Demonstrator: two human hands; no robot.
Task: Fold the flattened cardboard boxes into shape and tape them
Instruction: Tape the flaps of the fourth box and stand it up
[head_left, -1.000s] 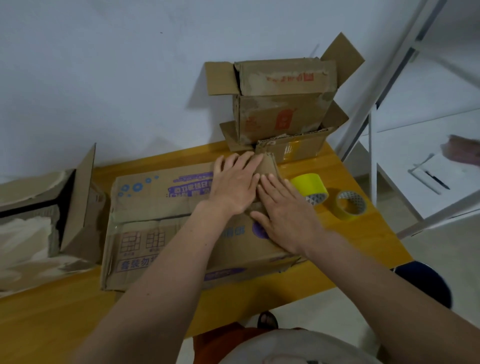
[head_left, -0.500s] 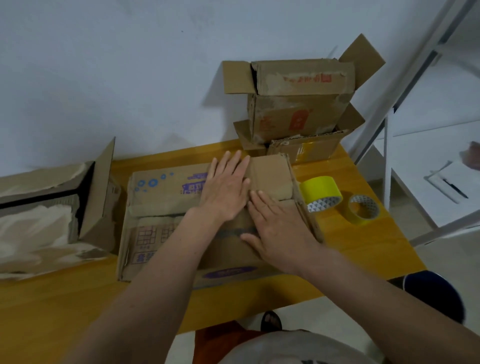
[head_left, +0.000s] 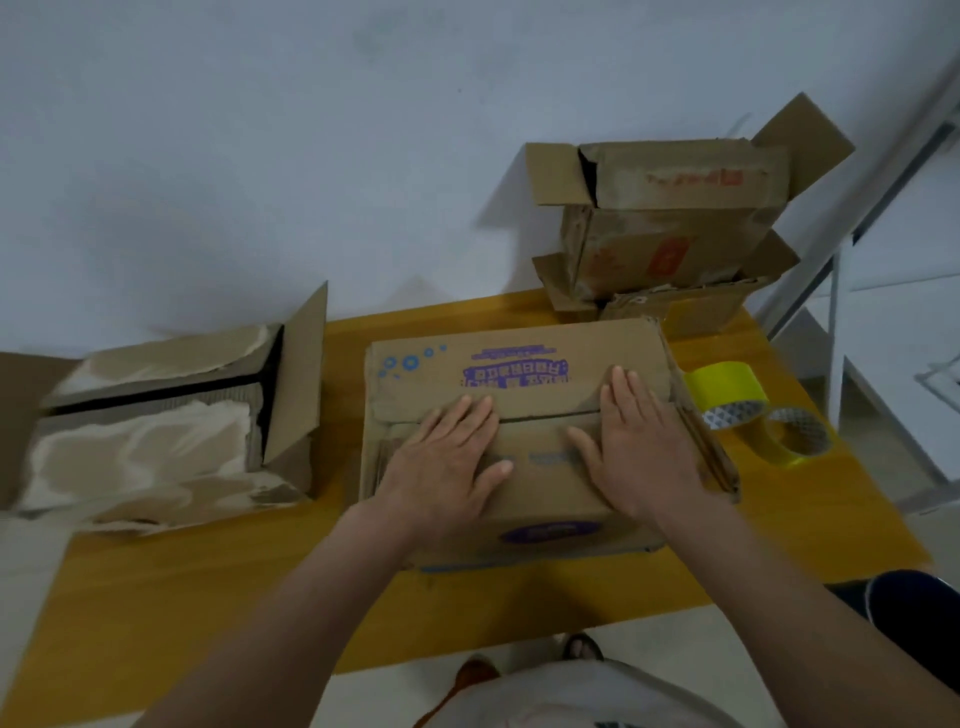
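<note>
A brown cardboard box with purple print (head_left: 519, 364) stands folded into shape in the middle of the wooden table (head_left: 208, 597). Its top flaps are folded down and meet along a seam. My left hand (head_left: 447, 462) lies flat with straight fingers on the left part of that seam. My right hand (head_left: 639, 441) presses flat on the right part, fingertips on the far flap. A yellow tape roll (head_left: 727, 392) stands just right of the box, and a second, clearer roll (head_left: 797, 439) lies beside it.
A torn, open cardboard box (head_left: 156, 415) lies on its side at the table's left. Two more boxes with open flaps (head_left: 670, 218) are stacked against the wall at the back right. A white metal frame (head_left: 831, 291) stands right of the table.
My hands have moved apart along the seam, the left leftward and the right rightward. The far flap with the purple print has come down flat over the box top.
</note>
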